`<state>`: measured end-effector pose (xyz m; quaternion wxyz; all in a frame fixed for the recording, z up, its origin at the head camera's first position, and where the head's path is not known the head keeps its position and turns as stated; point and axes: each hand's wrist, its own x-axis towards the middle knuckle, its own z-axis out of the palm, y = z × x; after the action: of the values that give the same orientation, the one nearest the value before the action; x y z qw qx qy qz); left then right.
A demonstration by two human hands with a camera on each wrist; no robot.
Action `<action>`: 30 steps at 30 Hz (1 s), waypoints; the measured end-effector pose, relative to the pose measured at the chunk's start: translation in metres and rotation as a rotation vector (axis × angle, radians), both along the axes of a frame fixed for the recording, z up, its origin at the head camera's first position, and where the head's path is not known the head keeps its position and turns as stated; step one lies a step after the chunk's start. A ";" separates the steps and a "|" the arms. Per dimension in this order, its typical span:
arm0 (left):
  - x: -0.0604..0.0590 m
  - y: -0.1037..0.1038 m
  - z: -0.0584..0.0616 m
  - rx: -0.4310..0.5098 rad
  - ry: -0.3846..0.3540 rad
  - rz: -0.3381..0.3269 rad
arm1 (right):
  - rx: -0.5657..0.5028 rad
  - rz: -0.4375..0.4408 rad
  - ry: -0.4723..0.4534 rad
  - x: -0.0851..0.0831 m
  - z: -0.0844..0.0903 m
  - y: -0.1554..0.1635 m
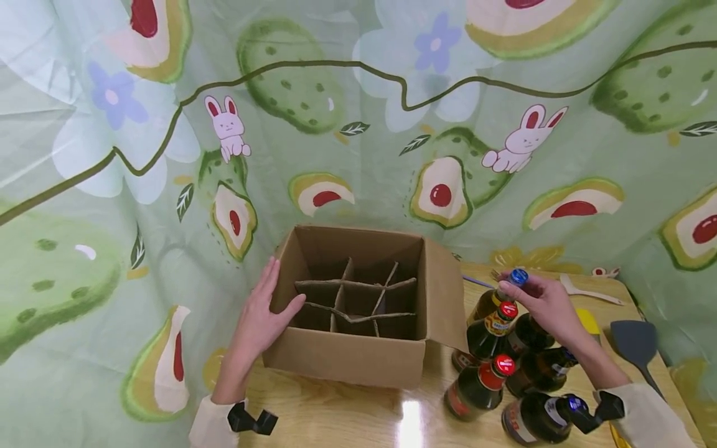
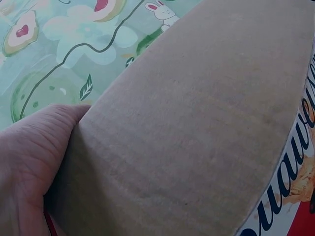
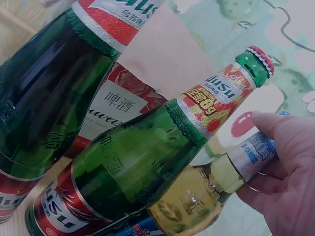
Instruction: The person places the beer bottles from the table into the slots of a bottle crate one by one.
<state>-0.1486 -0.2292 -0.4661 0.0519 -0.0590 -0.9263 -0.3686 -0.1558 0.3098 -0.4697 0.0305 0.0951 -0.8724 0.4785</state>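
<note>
cardboard box (image 1: 358,348) left of right hand (image 1: 546,302), which pinches upright blue-capped bottle (image 1: 518,277) by neck; left hand (image 1: 263,317) spread flat on box's left wall.

Cream sleeves, black wrist mounts

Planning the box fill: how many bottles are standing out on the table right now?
6, clustered right of the cardboard box: blue-capped in the right hand, red-capped, red-capped, dark, dark, blue-capped nearest. More may hide behind.
</note>
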 end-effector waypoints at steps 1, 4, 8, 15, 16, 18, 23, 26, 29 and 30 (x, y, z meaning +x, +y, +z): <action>0.000 -0.001 0.000 -0.004 0.002 -0.001 | 0.014 -0.010 0.011 0.000 0.000 -0.001; 0.001 -0.003 -0.001 -0.022 0.015 -0.013 | 0.042 -0.036 0.035 0.000 0.000 -0.001; 0.001 -0.004 -0.002 -0.031 0.018 -0.031 | 0.060 -0.063 0.079 0.000 -0.002 0.001; 0.002 -0.007 -0.004 -0.013 0.015 -0.031 | 0.049 -0.107 0.108 -0.001 -0.001 -0.004; 0.002 -0.007 -0.004 -0.011 0.015 -0.031 | 0.045 -0.114 0.105 -0.001 -0.001 -0.004; 0.002 -0.007 -0.004 -0.009 0.015 -0.033 | 0.032 -0.130 0.098 -0.001 -0.002 -0.003; 0.002 -0.007 -0.004 -0.003 0.008 -0.036 | 0.016 -0.143 0.089 -0.001 -0.003 -0.002; 0.002 -0.006 -0.004 0.002 0.004 -0.031 | 0.013 -0.144 0.077 0.000 -0.001 -0.001; 0.003 -0.006 -0.003 0.007 -0.002 -0.028 | 0.007 -0.154 0.072 0.000 0.002 0.001; 0.003 -0.006 -0.003 0.008 -0.002 -0.027 | 0.004 -0.155 0.073 0.000 0.004 0.002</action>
<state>-0.1459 -0.2357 -0.4693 0.0464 -0.0708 -0.9240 -0.3730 -0.1555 0.3116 -0.4658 0.0992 0.0447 -0.8764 0.4692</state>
